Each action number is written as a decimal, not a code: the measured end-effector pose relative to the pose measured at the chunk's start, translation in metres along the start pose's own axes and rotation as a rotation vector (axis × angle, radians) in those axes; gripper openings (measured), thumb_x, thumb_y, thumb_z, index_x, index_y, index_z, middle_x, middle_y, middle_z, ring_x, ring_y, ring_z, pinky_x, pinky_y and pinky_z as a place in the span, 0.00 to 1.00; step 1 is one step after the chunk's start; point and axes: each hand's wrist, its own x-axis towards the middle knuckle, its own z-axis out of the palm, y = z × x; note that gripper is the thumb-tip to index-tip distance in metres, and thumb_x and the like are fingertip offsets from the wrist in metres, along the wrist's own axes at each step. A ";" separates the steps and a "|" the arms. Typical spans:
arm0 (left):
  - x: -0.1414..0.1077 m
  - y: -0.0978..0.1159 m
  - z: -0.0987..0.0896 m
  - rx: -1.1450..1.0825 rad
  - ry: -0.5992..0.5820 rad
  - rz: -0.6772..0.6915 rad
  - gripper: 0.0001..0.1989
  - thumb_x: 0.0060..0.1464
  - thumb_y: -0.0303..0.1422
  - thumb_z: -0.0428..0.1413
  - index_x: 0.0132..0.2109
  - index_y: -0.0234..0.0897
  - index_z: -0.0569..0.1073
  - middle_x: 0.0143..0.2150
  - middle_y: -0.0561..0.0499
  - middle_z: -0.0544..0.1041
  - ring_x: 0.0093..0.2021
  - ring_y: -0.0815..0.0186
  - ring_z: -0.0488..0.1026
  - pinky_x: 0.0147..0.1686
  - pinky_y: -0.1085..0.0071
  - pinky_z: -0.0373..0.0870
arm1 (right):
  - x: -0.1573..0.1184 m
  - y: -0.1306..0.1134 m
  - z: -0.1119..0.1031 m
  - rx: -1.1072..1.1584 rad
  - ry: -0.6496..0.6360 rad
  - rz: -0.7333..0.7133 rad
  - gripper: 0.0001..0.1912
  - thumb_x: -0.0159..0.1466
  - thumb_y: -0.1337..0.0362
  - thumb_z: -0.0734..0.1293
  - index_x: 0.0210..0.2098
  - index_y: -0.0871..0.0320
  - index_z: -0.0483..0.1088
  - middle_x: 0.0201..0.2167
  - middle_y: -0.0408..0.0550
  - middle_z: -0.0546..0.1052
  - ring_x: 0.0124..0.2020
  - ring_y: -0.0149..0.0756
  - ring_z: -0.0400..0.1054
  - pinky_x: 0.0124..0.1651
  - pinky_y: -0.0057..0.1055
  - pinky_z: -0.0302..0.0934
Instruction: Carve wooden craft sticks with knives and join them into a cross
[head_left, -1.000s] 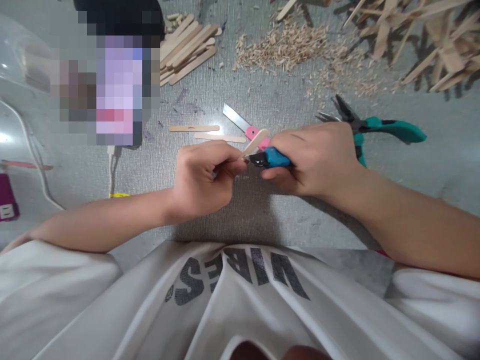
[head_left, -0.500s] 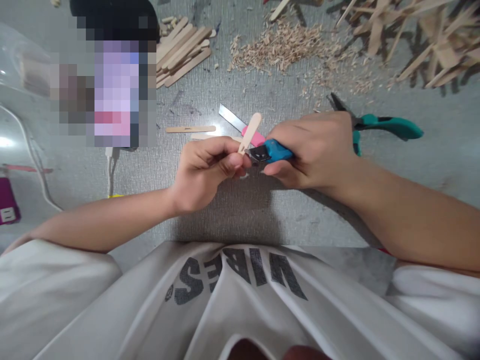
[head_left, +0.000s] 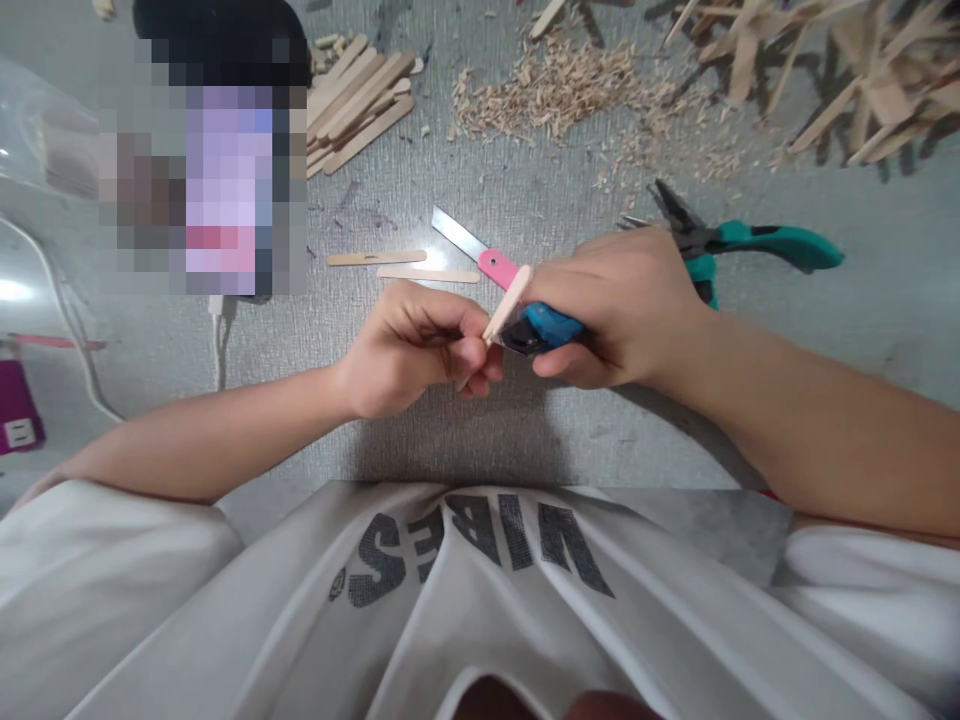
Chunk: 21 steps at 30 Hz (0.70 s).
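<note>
My left hand [head_left: 420,350] pinches the lower end of a wooden craft stick [head_left: 510,300] between thumb and fingers. The stick points up and to the right, its rounded end free. Closed around a blue-handled tool with a dark head [head_left: 555,325], my right hand [head_left: 622,305] brings that head up against the stick near the left fingertips. Whether the tip touches the wood is hard to make out. Just behind, a pink-handled knife [head_left: 469,240] lies on the table with its blade bare. Two more craft sticks lie beside it, a notched one [head_left: 375,258] and a plain one [head_left: 427,274].
Green-handled pliers [head_left: 780,243] lie beyond my right hand. Wood shavings [head_left: 562,90] cover the far middle, with a stack of craft sticks [head_left: 367,100] to their left. Stick constructions [head_left: 862,80] stand far right. A white cable [head_left: 71,310] crosses the left side.
The craft stick has turned in my left fingers, now showing its narrower side and leaning further right. Both hands have dropped slightly toward me.
</note>
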 end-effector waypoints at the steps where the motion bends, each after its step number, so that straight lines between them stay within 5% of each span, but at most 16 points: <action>1: 0.000 0.001 0.000 0.006 -0.010 0.004 0.28 0.57 0.57 0.75 0.28 0.37 0.80 0.26 0.49 0.82 0.22 0.68 0.77 0.20 0.73 0.75 | -0.001 0.000 0.000 -0.002 0.008 -0.033 0.55 0.74 0.22 0.37 0.37 0.54 0.79 0.26 0.46 0.77 0.25 0.37 0.63 0.32 0.38 0.43; 4: 0.000 0.004 0.002 0.027 -0.009 0.031 0.29 0.58 0.56 0.74 0.27 0.37 0.79 0.26 0.50 0.80 0.21 0.70 0.75 0.21 0.74 0.75 | -0.003 0.000 -0.001 -0.007 0.029 -0.096 0.51 0.77 0.26 0.40 0.38 0.55 0.79 0.24 0.45 0.75 0.24 0.36 0.61 0.32 0.38 0.43; 11: -0.001 0.000 0.001 0.086 0.042 0.106 0.27 0.57 0.54 0.76 0.27 0.37 0.78 0.24 0.52 0.77 0.23 0.72 0.71 0.22 0.74 0.72 | 0.000 -0.009 -0.004 -0.019 -0.115 0.074 0.55 0.71 0.21 0.33 0.33 0.54 0.73 0.22 0.49 0.69 0.25 0.39 0.62 0.32 0.39 0.44; 21: 0.002 -0.002 -0.003 0.260 0.125 0.237 0.25 0.63 0.50 0.73 0.27 0.37 0.79 0.23 0.52 0.76 0.23 0.72 0.68 0.22 0.73 0.65 | 0.003 -0.017 -0.005 -0.086 -0.032 0.160 0.53 0.72 0.23 0.32 0.28 0.55 0.66 0.19 0.47 0.65 0.22 0.34 0.53 0.28 0.35 0.38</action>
